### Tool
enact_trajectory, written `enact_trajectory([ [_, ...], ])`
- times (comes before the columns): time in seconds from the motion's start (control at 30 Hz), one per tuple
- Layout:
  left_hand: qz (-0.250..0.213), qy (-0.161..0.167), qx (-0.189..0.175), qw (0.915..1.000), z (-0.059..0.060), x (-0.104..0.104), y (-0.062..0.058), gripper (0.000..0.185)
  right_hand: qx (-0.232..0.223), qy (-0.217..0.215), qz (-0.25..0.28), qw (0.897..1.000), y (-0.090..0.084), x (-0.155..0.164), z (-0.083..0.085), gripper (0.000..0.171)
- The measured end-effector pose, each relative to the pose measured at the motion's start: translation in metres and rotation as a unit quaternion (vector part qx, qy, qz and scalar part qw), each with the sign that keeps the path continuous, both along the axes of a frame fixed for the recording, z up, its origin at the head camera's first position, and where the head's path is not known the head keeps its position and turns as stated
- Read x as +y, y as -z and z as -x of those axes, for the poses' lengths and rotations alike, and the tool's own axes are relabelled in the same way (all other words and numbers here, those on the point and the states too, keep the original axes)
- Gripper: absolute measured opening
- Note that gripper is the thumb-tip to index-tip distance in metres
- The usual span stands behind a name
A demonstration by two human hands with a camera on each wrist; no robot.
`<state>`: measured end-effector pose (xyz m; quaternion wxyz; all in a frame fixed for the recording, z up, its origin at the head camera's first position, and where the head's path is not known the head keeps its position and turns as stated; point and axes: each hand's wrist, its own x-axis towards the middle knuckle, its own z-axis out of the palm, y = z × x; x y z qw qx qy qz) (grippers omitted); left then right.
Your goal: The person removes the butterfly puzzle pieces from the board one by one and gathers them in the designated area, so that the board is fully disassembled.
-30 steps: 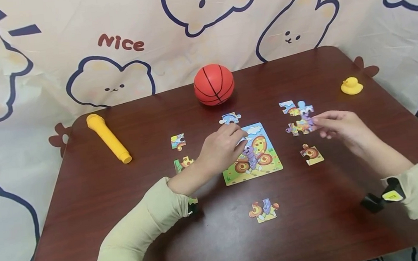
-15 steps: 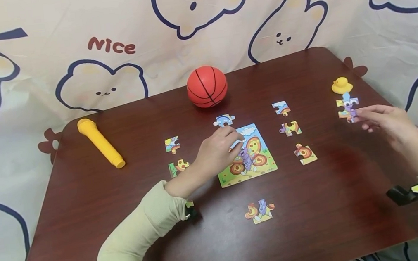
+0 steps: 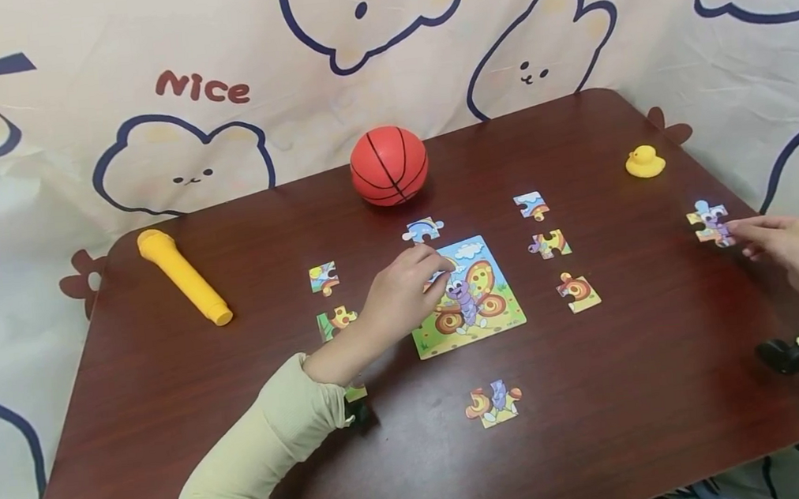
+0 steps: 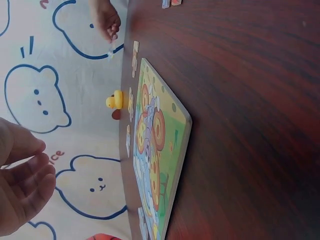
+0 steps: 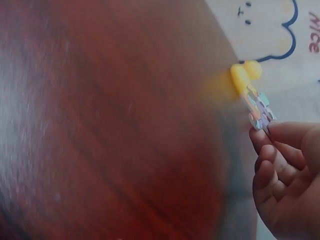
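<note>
At the table's right edge my right hand (image 3: 795,246) pinches a puzzle piece (image 3: 710,224) between thumb and fingers. The piece shows a purple butterfly face with big eyes; the right wrist view has it held up on edge (image 5: 261,110). My left hand (image 3: 406,292) hovers over the square butterfly picture board (image 3: 474,334) and hides its left part. Its fingers are loosely curled and hold nothing, as the left wrist view shows of the hand (image 4: 25,182). Near the board's top edge lies a blue rainbow piece (image 3: 423,229).
Right of the board lie three pieces: sky (image 3: 532,205), wing (image 3: 550,244) and orange spiral (image 3: 578,292). Others lie left (image 3: 324,278) and in front (image 3: 495,404). A red ball (image 3: 389,165), yellow microphone (image 3: 184,276) and yellow duck (image 3: 645,162) stand farther back.
My right hand has carried the face piece away from the pieces right of the board, rightward to the table's edge. My left hand has stayed over the board. The head view has shifted slightly.
</note>
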<state>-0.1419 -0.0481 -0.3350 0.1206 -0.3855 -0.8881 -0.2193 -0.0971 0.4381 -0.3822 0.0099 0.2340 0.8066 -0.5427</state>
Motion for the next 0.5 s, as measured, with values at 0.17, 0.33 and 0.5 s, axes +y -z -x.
enact_trajectory([
  [0.17, 0.0, -0.007, -0.012, 0.9999, -0.001, -0.002, -0.001, 0.013, -0.006, -0.005, -0.021, 1.0, 0.009, 0.0, 0.007, 0.033],
  [0.33, -0.016, -0.006, -0.018, 0.9997, -0.002, -0.003, -0.002, 0.013, -0.025, -0.008, -0.038, 0.999, 0.013, -0.002, 0.018, 0.032],
  [0.5, -0.029, -0.009, -0.026, 0.9992, -0.001, -0.005, -0.001, 0.013, -0.036, -0.007, -0.056, 0.998, 0.012, -0.003, 0.024, 0.034],
])
